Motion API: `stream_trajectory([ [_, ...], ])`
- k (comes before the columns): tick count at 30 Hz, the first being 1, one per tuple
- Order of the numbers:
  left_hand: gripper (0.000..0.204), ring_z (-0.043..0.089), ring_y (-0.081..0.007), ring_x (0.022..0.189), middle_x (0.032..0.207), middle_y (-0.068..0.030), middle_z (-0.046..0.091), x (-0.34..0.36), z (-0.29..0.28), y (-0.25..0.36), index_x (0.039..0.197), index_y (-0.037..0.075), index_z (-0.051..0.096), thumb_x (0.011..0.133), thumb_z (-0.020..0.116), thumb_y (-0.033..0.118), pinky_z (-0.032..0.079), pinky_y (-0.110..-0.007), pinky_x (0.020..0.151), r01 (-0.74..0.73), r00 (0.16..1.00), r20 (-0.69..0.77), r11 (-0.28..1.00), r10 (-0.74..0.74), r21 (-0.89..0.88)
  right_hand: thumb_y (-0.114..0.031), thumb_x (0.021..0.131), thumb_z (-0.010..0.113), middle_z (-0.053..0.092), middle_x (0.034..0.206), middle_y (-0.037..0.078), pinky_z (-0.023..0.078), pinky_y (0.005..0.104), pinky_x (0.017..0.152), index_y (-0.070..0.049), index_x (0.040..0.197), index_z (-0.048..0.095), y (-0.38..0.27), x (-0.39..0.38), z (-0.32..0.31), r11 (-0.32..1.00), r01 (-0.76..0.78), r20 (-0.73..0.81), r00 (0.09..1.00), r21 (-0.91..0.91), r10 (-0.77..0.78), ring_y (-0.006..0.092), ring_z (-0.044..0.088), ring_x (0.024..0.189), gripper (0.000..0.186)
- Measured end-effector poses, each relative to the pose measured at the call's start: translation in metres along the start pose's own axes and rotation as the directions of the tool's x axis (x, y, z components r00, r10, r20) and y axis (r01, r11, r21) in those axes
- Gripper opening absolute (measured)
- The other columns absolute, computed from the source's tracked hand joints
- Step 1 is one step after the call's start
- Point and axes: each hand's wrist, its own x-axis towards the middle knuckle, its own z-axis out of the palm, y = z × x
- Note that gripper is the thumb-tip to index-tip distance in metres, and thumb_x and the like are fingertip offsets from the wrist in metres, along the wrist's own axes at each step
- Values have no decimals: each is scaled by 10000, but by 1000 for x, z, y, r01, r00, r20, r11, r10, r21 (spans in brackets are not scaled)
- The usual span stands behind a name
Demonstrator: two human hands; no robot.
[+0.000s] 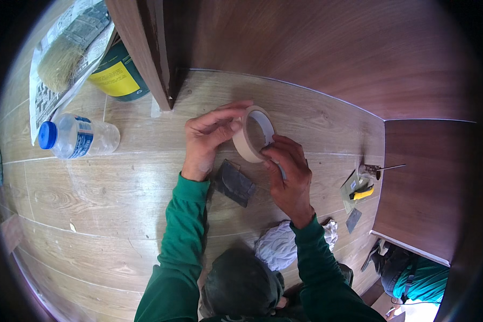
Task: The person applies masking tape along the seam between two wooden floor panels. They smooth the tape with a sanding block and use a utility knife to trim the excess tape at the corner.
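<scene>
A roll of beige masking tape is held up in front of me, tilted, with its white inner ring showing. My left hand grips its upper left rim, thumb against the tape and fingers stretched along the top. At the lower right, my right hand pinches the roll between thumb and fingers, partly covering that edge. Beneath the hands, a dark grey square sheet, like sandpaper, lies on the wood-look floor.
Left, a clear bottle lies on its side, near a green-yellow can and a wide brush on newspaper. Brown panels rise ahead and right. A white cloth, yellow-handled tool and another person are rightward.
</scene>
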Motion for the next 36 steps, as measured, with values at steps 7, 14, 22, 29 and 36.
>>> stream_trajectory([
  [7,145,641,-191,1052,1119,-123,715,-1,3,-5,1005,8,711,921,604,-40,493,-330,964,120,989,-88,992,-117,26,20,799,712,678,1124,133,528,406,891,-61,1073,669,-15,-4,1,993,-96,49,994,73,93,331,656,1057,289],
  [14,178,634,-189,1069,1150,-124,696,2,9,12,1036,16,710,897,607,-22,481,-311,968,227,970,-66,970,-233,-89,15,804,708,689,1081,122,528,406,854,-62,1079,669,-9,-6,-2,996,-91,-26,995,26,92,330,658,1003,288],
  [22,137,622,-205,1100,1162,-131,671,-1,-3,0,971,-3,686,892,583,-46,483,-341,967,121,992,12,988,-122,99,-44,784,720,667,1035,141,468,477,898,-60,1070,649,-8,-8,-4,1000,1,-2,1000,-22,-1,360,625,988,295],
  [29,76,623,-146,1027,1060,-74,667,-4,11,-6,971,3,622,940,586,-56,476,-267,908,80,991,-115,994,-71,75,-132,792,783,721,823,130,539,350,735,-46,1235,634,-27,6,7,961,-233,-50,969,150,243,225,709,755,476],
  [36,87,585,-153,1021,1064,-66,616,-5,4,-11,973,10,629,939,589,-59,462,-272,895,-130,978,-115,936,176,326,-177,820,747,695,682,117,529,307,609,-14,1170,656,-33,53,12,917,-388,209,908,95,363,166,682,598,396],
])
